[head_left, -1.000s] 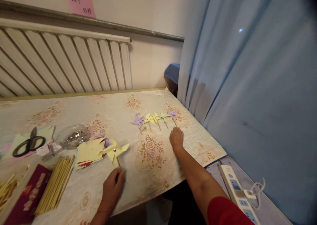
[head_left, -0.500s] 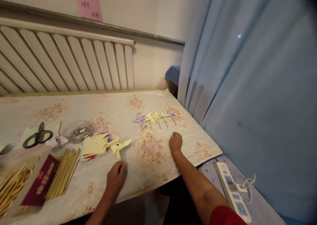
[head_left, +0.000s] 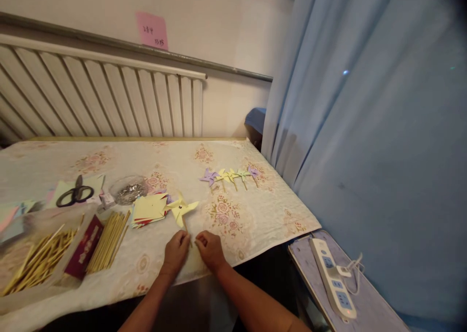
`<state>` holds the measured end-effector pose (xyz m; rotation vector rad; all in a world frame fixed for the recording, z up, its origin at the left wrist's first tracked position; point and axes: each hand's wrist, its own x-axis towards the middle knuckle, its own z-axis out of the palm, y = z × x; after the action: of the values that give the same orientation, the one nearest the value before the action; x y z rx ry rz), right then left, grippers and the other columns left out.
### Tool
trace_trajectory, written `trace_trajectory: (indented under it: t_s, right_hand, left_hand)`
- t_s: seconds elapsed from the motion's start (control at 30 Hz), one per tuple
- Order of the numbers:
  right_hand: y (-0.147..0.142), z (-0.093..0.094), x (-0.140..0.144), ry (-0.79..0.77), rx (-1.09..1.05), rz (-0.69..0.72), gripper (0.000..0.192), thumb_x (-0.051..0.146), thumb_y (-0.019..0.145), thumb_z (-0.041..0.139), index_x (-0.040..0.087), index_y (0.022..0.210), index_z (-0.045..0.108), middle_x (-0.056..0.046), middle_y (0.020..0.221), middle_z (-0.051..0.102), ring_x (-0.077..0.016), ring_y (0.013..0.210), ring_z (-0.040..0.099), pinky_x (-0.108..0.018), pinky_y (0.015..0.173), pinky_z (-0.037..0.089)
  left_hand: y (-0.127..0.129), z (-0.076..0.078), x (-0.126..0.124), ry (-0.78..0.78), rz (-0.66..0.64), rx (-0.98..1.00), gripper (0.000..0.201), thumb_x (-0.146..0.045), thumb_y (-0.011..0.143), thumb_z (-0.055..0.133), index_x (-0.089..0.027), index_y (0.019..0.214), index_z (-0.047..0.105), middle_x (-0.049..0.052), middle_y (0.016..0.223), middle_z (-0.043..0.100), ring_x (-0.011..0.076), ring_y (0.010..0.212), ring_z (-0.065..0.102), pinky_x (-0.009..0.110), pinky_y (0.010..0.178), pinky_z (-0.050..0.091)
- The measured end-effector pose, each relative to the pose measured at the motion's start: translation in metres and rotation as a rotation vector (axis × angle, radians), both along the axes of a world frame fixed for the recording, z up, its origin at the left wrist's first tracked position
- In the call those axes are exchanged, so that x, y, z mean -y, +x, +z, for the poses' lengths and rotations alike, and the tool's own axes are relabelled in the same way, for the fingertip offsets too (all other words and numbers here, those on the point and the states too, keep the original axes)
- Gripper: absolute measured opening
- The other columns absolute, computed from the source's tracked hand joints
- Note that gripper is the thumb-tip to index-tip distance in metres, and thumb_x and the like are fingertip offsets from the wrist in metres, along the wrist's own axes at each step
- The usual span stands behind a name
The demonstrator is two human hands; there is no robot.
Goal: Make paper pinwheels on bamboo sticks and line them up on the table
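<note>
My left hand [head_left: 177, 248] is closed round the wooden stick of a pale yellow pinwheel [head_left: 181, 207], whose blades point away from me. My right hand [head_left: 210, 249] is close by, just right of the stick's lower end. Its thumb and fingers are pressed together, and I cannot make out whether anything is between them. A stack of yellow paper squares [head_left: 149, 208] with cut corners lies left of the pinwheel, coloured sheets showing beneath. Farther right, several finished pinwheels [head_left: 230, 175] in purple, yellow and pale green lie in a row, sticks towards me.
On the left are a plastic box of sticks [head_left: 47, 251], a bundle of sticks [head_left: 109, 242], black scissors [head_left: 76, 193] on paper, and a clear dish of small metal pieces [head_left: 129, 191]. A power strip [head_left: 333, 279] lies beyond the table's right edge, near a blue curtain [head_left: 365, 152].
My right hand has moved left, from below the row of pinwheels to beside the held stick. My left hand keeps its hold on the yellow pinwheel. The view has shifted slightly.
</note>
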<state>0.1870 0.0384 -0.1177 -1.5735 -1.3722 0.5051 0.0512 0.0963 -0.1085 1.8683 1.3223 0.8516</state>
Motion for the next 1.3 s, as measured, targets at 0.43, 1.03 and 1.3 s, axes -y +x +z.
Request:
trace_trajectory:
  t_s: [0.43,1.03,1.3]
  right_hand:
    - [-0.016,0.013,-0.006,-0.143,0.088,-0.001,0.006,0.02,0.078,0.068,0.021,0.083,0.071,0.003,0.07,0.068,-0.0119,0.065,0.061,-0.02,0.065,0.043]
    - [-0.018,0.011,-0.007,-0.131,0.162,-0.023,0.009,0.02,0.081,0.063,0.023,0.078,0.072,0.001,0.074,0.072,-0.0139,0.069,0.063,-0.021,0.067,0.043]
    - [-0.014,0.013,-0.007,-0.093,0.036,-0.043,0.009,0.019,0.08,0.064,0.02,0.073,0.069,0.002,0.068,0.067,-0.0121,0.064,0.059,-0.02,0.063,0.042]
  left_hand:
    - [-0.002,0.001,0.0,-0.055,-0.012,0.056,0.033,-0.052,0.078,0.044,-0.022,0.066,0.051,-0.001,0.061,0.054,0.0179,0.063,0.052,0.029,0.063,0.039]
    - [-0.002,0.001,0.002,0.0,-0.02,0.077,0.031,-0.048,0.08,0.045,-0.021,0.067,0.053,0.0,0.065,0.058,0.0177,0.066,0.054,0.028,0.066,0.042]
    - [-0.006,-0.004,-0.003,0.036,-0.114,0.006,0.032,-0.047,0.085,0.042,-0.021,0.071,0.054,0.001,0.07,0.06,0.0188,0.07,0.055,0.03,0.069,0.042]
